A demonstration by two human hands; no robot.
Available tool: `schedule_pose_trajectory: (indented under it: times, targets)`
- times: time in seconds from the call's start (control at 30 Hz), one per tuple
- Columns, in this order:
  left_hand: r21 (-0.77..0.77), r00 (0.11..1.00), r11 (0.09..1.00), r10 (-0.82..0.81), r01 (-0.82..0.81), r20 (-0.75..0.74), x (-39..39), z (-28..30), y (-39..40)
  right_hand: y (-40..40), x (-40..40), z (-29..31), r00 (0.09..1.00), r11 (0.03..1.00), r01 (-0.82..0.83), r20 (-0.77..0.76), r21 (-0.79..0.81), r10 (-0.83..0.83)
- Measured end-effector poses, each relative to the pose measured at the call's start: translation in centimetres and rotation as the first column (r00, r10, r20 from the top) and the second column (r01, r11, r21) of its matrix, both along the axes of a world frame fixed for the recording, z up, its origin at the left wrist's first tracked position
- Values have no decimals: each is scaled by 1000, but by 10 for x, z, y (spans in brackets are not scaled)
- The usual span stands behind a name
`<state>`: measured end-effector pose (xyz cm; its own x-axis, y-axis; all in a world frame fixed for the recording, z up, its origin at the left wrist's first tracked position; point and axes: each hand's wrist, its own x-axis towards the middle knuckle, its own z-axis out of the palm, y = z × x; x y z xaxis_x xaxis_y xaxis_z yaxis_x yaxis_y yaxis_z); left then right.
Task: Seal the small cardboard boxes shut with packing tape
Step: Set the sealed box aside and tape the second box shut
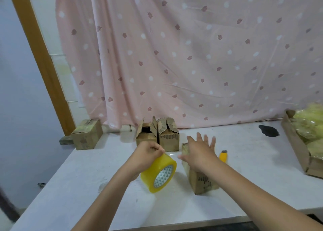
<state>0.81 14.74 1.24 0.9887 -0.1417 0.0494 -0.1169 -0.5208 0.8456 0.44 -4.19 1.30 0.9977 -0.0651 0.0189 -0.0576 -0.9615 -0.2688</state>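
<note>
My left hand (pixel 148 152) grips a yellow roll of packing tape (pixel 160 174), tilted above the white table (pixel 87 187). A short clear strip runs from the roll toward a small cardboard box (pixel 201 180) in front of me. My right hand (pixel 201 151) lies flat on that box's top with fingers spread. Two more small boxes stand behind, the left one (pixel 146 138) and the right one (pixel 168 138), both with flaps up. Another box (pixel 86 134), flaps down, sits at the far left.
A yellow utility knife (pixel 223 156) lies just right of the box under my hand. A cardboard tray (pixel 297 148) of yellowish crumpled plastic sits at the right edge. A dark patch (pixel 269 131) marks the table. A pink patterned curtain (pixel 174 56) hangs behind.
</note>
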Motion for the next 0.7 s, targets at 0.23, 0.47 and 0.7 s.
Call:
schedule_pose_trajectory:
  times: [0.23,0.47,0.7]
  targets:
    - [-108,997,994,-11,19,75,-3,-3,-2,23,-13,27,984,888,-160,3,430,176]
    - [-24,999,1000,2,0,49,-3,-8,2,21,-7,23,983,780,-87,-73,619,168]
    - [97,988,986,-126,134,-89,-6,-3,18,21,-5,25,982,780,-68,-97,622,163]
